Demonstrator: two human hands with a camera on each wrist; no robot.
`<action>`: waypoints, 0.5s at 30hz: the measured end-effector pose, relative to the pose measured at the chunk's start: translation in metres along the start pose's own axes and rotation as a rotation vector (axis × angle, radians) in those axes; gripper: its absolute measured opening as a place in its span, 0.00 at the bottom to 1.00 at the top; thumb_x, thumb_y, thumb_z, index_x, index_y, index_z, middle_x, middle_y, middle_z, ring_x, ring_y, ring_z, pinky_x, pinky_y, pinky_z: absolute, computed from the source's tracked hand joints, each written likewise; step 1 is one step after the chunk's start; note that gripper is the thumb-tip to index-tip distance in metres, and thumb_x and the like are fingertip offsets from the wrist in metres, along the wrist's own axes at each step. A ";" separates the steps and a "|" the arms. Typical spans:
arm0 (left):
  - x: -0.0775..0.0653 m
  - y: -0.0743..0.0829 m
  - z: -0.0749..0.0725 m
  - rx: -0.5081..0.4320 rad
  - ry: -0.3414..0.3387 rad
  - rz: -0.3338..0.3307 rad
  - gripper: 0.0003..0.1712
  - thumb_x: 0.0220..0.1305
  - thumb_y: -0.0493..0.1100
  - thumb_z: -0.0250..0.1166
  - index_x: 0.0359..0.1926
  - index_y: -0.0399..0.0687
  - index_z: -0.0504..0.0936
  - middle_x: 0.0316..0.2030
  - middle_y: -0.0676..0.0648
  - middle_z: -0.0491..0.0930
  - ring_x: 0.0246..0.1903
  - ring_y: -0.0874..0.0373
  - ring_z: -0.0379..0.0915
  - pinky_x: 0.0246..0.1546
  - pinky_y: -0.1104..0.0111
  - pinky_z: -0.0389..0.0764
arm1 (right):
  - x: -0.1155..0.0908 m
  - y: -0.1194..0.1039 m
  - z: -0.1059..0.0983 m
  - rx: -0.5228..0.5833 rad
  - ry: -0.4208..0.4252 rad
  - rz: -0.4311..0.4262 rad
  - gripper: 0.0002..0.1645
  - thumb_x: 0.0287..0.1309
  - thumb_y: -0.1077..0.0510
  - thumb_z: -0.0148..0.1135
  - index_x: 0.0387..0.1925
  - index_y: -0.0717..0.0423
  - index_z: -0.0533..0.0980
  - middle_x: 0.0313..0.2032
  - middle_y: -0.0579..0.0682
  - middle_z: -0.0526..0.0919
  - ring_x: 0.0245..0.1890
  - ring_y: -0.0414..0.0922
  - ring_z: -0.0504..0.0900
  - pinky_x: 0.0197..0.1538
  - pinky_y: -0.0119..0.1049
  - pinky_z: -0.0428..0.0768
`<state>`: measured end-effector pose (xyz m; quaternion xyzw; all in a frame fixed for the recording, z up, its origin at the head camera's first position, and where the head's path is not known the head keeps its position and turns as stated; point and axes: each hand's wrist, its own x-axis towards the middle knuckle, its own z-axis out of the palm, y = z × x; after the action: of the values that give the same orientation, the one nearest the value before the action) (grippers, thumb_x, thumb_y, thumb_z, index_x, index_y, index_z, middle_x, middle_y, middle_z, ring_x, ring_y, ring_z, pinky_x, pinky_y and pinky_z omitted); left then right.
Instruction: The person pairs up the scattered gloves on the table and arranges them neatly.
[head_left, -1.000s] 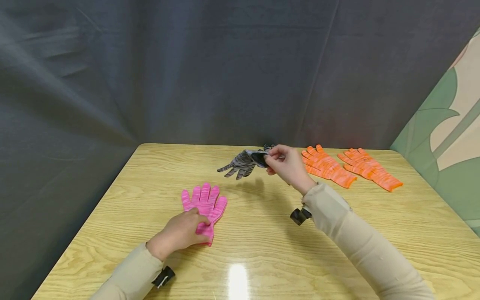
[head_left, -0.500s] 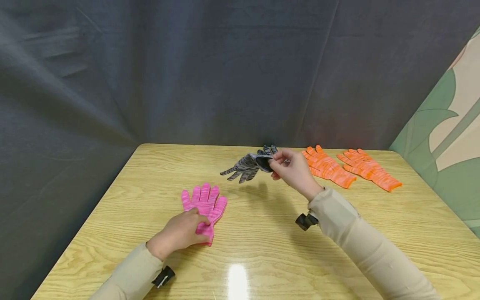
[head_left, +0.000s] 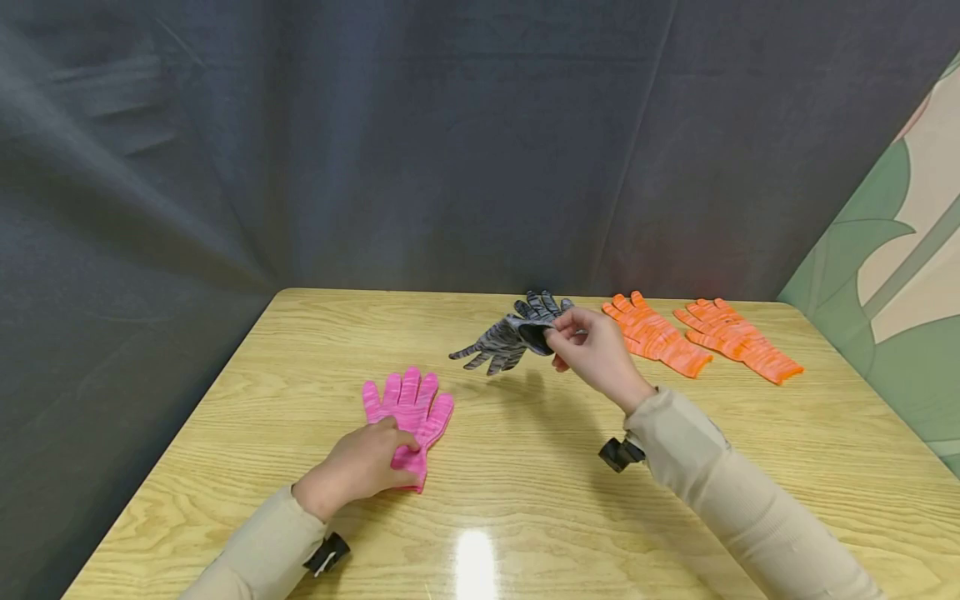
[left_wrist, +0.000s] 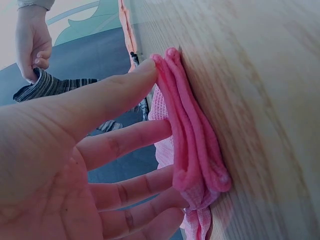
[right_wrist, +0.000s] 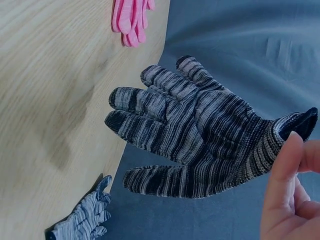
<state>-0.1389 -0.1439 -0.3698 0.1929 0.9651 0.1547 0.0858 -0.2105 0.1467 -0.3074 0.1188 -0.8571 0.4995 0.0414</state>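
My left hand [head_left: 360, 468] rests on a pink knit glove [head_left: 411, 410] lying palm-down or palm-up, I cannot tell which, at the table's left. In the left wrist view, two pink cuffs [left_wrist: 192, 130] lie one on the other, and my fairly straight fingers and thumb touch the upper one. Above the table, my right hand [head_left: 598, 354] pinches a black-and-grey striped glove [right_wrist: 200, 130] by its cuff between thumb and finger. Its fingers hang spread toward the left, and the cuff mouth gapes. Behind it lies another dark striped glove [head_left: 538, 307], partly hidden.
Two orange gloves [head_left: 660, 337] [head_left: 742, 340] lie side by side at the back right of the wooden table [head_left: 525, 517]. A dark curtain [head_left: 450, 150] closes off the back and left. Green-and-beige patterned material [head_left: 892, 275] hangs at the right.
My right hand has moved slightly right and toward me with the striped glove, uncovering more of the dark glove behind. My left hand and the pink glove have stayed put.
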 end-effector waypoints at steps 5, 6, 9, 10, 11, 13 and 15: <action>0.000 0.000 0.000 0.005 -0.001 -0.006 0.23 0.45 0.49 0.73 0.43 0.45 0.84 0.30 0.50 0.73 0.26 0.60 0.63 0.26 0.67 0.69 | -0.004 0.001 -0.002 -0.014 0.011 -0.007 0.09 0.59 0.63 0.55 0.39 0.67 0.74 0.26 0.54 0.77 0.19 0.37 0.79 0.29 0.32 0.81; 0.000 0.000 0.001 0.005 -0.001 -0.007 0.23 0.45 0.49 0.73 0.43 0.45 0.84 0.30 0.50 0.73 0.26 0.60 0.63 0.26 0.67 0.69 | -0.005 0.001 -0.002 -0.018 0.013 -0.011 0.09 0.59 0.64 0.55 0.39 0.67 0.74 0.26 0.54 0.77 0.19 0.38 0.79 0.29 0.33 0.81; 0.000 0.000 0.001 0.002 0.001 -0.007 0.22 0.45 0.49 0.73 0.43 0.45 0.84 0.30 0.50 0.72 0.25 0.60 0.63 0.25 0.68 0.68 | -0.006 0.002 -0.002 -0.029 0.019 -0.021 0.09 0.59 0.64 0.55 0.38 0.67 0.75 0.26 0.54 0.77 0.18 0.38 0.78 0.28 0.33 0.81; 0.000 0.000 0.001 0.002 0.003 -0.007 0.22 0.45 0.49 0.73 0.43 0.45 0.84 0.30 0.50 0.72 0.25 0.60 0.62 0.25 0.68 0.68 | -0.006 0.002 -0.002 -0.031 0.022 -0.025 0.09 0.58 0.64 0.55 0.38 0.67 0.75 0.26 0.55 0.77 0.18 0.38 0.78 0.27 0.33 0.81; 0.000 0.000 0.001 0.001 0.005 -0.006 0.22 0.45 0.49 0.73 0.43 0.45 0.84 0.30 0.50 0.72 0.25 0.60 0.62 0.25 0.68 0.67 | -0.007 0.003 -0.003 -0.034 0.022 -0.027 0.09 0.59 0.64 0.55 0.38 0.67 0.75 0.26 0.54 0.77 0.18 0.38 0.78 0.27 0.34 0.81; 0.000 0.000 0.001 0.000 0.008 -0.006 0.22 0.45 0.49 0.73 0.43 0.45 0.84 0.29 0.50 0.72 0.25 0.60 0.62 0.24 0.68 0.67 | -0.009 0.003 -0.003 -0.042 0.025 -0.035 0.09 0.59 0.64 0.55 0.38 0.67 0.75 0.26 0.54 0.76 0.18 0.39 0.78 0.27 0.34 0.81; 0.000 -0.001 0.001 0.002 0.009 -0.004 0.22 0.45 0.49 0.73 0.43 0.45 0.84 0.29 0.50 0.72 0.25 0.60 0.62 0.24 0.69 0.66 | -0.010 0.003 -0.003 -0.053 0.029 -0.044 0.08 0.59 0.64 0.55 0.38 0.66 0.75 0.25 0.54 0.76 0.18 0.39 0.78 0.26 0.34 0.80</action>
<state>-0.1390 -0.1442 -0.3708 0.1903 0.9660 0.1545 0.0817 -0.2015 0.1527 -0.3109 0.1290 -0.8667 0.4771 0.0679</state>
